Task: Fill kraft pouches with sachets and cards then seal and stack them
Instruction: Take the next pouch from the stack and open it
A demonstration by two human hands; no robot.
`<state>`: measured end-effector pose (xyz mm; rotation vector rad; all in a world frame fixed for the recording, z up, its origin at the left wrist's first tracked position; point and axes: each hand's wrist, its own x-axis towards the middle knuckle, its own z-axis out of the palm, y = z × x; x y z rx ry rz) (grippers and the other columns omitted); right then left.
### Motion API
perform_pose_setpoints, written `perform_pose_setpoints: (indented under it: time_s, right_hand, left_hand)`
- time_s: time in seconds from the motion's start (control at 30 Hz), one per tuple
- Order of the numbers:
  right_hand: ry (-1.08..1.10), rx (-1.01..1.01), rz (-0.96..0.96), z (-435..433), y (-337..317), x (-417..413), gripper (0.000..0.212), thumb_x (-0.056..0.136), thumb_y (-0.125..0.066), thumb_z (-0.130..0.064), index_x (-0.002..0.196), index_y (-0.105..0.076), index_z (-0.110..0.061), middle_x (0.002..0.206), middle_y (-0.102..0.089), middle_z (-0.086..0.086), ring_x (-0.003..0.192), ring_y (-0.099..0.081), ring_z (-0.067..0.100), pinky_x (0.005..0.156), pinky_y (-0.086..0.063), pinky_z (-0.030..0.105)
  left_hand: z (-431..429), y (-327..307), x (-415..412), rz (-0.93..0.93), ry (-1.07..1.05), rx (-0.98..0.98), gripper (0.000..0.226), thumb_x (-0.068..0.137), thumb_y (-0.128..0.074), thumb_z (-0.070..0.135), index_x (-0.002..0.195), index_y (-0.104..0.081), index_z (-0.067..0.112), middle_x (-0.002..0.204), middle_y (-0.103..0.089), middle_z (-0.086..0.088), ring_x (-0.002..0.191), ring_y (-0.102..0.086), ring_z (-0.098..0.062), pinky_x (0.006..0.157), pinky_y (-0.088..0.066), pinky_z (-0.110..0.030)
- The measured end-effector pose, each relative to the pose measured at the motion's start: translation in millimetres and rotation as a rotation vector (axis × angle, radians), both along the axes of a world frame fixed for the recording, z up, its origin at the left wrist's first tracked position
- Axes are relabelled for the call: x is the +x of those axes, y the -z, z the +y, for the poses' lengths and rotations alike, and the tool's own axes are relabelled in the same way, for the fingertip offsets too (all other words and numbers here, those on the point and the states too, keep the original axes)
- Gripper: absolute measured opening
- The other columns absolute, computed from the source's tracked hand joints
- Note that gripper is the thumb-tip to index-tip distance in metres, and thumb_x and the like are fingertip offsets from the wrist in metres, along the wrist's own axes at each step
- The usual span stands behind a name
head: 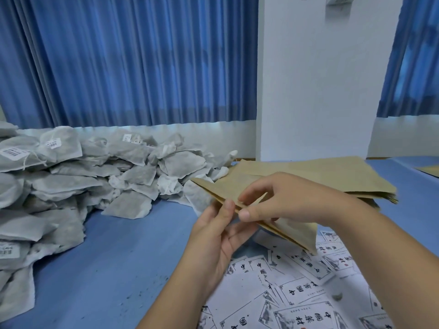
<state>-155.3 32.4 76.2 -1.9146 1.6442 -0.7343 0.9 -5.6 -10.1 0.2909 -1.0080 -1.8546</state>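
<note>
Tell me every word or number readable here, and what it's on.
"中國", followed by two brush characters I can't make out for sure, seen upside down: on the white cards.
Barcode labels on the sachets: print too blurred to read.
Kraft pouch: no text visible.

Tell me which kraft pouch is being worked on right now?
The kraft pouch pinched between the left hand and right hand, lifted above the cards; the others lie stacked behind.

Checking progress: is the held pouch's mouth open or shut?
Barely open: both hands, left and right, pinch the pouch mouth apart; contents hidden.
</note>
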Motion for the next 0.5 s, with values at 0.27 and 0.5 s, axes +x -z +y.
perform_pose_setpoints:
  time_s: [0.27, 0.5]
  right_hand:
    - [0.089, -0.210, 0.240, 3.1, -1.6, 6.3, 0.009, 0.075, -0.071, -0.030, 0.068, -0.073, -0.026, 0.064, -0.067, -0.011, 0.061, -0.059, 0.003, 0.062, -0.051, 0.026]
    - [0.043, -0.419, 0.570, 7.8, 0.4, 28.9, 0.011, 0.079, -0.058, -0.022, 0.072, -0.064, -0.017, 0.077, -0.062, -0.002, 0.075, -0.055, 0.015, 0.061, -0.046, 0.029]
  left_hand:
    - [5.3, -0.7, -6.8, -0.214, -0.109, -0.035, 0.028, 0.091, -0.055, 0.010, 0.119, -0.059, 0.007, 0.111, -0.071, -0.015, 0.097, -0.069, -0.039, 0.077, -0.058, -0.038]
    - [13.9, -9.6, -13.0, -0.362, -0.257, 0.001, 0.015, 0.091, -0.044, 0.005, 0.100, -0.056, 0.003, 0.082, -0.074, -0.016, 0.075, -0.072, -0.037, 0.059, -0.059, -0.037]
